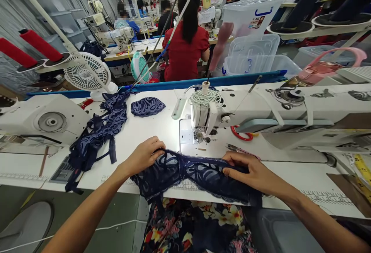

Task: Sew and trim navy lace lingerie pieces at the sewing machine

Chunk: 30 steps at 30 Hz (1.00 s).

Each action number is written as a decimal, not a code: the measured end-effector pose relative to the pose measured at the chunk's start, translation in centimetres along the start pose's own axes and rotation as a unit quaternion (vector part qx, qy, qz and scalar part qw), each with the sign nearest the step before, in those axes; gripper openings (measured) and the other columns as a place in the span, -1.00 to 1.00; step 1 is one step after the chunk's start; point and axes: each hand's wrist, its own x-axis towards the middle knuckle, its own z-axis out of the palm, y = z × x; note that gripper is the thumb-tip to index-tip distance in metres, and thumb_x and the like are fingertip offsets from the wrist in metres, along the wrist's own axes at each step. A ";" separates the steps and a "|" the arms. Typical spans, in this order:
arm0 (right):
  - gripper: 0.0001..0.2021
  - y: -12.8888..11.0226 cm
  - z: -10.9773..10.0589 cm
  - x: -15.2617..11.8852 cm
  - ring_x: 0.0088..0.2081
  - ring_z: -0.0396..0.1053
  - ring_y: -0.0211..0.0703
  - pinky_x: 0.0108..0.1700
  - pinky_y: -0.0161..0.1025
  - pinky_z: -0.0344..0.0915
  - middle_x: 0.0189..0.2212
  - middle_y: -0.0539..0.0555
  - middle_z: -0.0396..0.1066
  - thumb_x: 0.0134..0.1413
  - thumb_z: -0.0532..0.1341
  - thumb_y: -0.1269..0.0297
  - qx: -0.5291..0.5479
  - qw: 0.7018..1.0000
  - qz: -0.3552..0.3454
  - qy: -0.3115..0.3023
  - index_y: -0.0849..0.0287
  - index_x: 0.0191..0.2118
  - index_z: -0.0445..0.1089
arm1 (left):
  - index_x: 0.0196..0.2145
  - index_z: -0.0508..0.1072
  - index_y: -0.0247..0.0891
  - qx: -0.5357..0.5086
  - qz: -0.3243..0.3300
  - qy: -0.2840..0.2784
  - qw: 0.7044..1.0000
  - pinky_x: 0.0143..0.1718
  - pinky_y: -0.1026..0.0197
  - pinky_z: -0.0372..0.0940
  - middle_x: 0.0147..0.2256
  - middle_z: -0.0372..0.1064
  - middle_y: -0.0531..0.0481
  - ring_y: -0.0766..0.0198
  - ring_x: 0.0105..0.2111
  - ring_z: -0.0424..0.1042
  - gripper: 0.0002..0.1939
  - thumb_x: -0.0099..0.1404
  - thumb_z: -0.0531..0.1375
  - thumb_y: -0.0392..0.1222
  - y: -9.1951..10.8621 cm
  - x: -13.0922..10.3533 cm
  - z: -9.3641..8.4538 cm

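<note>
A navy lace bra [185,172] lies spread along the front edge of the white sewing table, part of it hanging over the edge. My left hand [147,152] pinches its upper edge at the left cup. On the right cup, my right hand [246,168] grips the top edge between thumb and fingers. Just behind the bra are the needle and presser foot of a white sewing machine [199,133]. Small scissors [242,150] lie behind my right hand. To the left sits a heap of navy lace pieces [101,129], with a single lace cup [147,106] beyond it.
Another sewing machine [49,119] stands at the left. A white fan [87,71] and red thread cones [40,46] are at the back left. Red-handled scissors [242,134] lie under the machine arm. Ahead sits a person in a red shirt [185,52], beside plastic boxes [252,52].
</note>
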 end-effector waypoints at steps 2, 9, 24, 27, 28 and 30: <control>-0.69 0.1 0.1 0.2 -0.36 0.18 -0.21 -0.33 -0.30 0.16 -0.42 -0.03 0.18 0.21 0.12 -0.01 0.020 1.000 0.005 0.002 0.12 -0.40 0.26 | -0.21 0.41 -0.17 -0.002 -0.005 0.016 1.000 -0.24 0.22 0.22 -0.27 0.30 0.00 0.24 -0.27 0.34 -0.83 0.42 0.03 -0.15 -0.5 0.0 0.3; -0.68 0.7 0.6 2.0 -0.33 0.22 -0.21 -0.27 -0.29 0.19 -0.41 -0.02 0.23 0.21 0.15 -0.03 0.093 0.995 0.020 0.012 0.14 -0.36 0.28 | -0.23 0.42 -0.19 0.014 -0.022 0.086 0.996 -0.17 0.20 0.24 -0.26 0.31 -0.01 0.23 -0.23 0.34 -0.83 0.41 0.05 -0.15 -2.5 0.6 1.6; -0.69 1.3 1.5 3.5 -0.29 0.39 -0.10 -0.25 -0.24 0.32 -0.34 0.04 0.46 0.14 0.19 -0.06 0.019 0.995 0.021 0.094 0.11 -0.28 0.44 | -0.27 0.46 -0.19 -0.070 -0.032 0.129 0.989 -0.18 0.20 0.24 -0.29 0.33 -0.02 0.24 -0.26 0.34 -0.83 0.37 0.09 -0.14 -3.8 0.4 1.5; -0.68 2.1 1.3 3.2 -0.24 0.44 -0.03 -0.23 -0.23 0.35 -0.29 0.06 0.49 0.06 0.23 -0.07 0.002 0.993 0.033 0.113 0.09 -0.28 0.47 | -0.27 0.47 -0.22 -0.181 -0.068 0.107 0.975 -0.15 0.21 0.23 -0.29 0.37 -0.01 0.22 -0.24 0.36 -0.86 0.29 0.16 -0.14 -3.4 0.3 0.7; -0.67 2.4 1.2 3.1 -0.22 0.45 0.00 -0.22 -0.23 0.36 -0.26 0.07 0.51 0.01 0.25 -0.08 -0.003 0.991 0.042 0.126 0.09 -0.29 0.48 | -0.27 0.48 -0.23 -0.214 -0.081 0.089 0.969 -0.14 0.21 0.24 -0.28 0.39 -0.02 0.22 -0.23 0.37 -0.85 0.27 0.17 -0.13 -3.3 0.3 0.4; -0.66 2.9 1.1 2.9 -0.18 0.47 0.07 -0.21 -0.21 0.37 -0.22 0.08 0.52 -0.10 0.30 -0.08 -0.011 0.984 0.073 0.160 0.07 -0.31 0.51 | -0.28 0.50 -0.25 -0.254 -0.097 0.044 0.961 -0.18 0.23 0.26 -0.28 0.43 -0.03 0.21 -0.25 0.39 -0.82 0.25 0.17 -0.12 -3.1 0.2 -0.2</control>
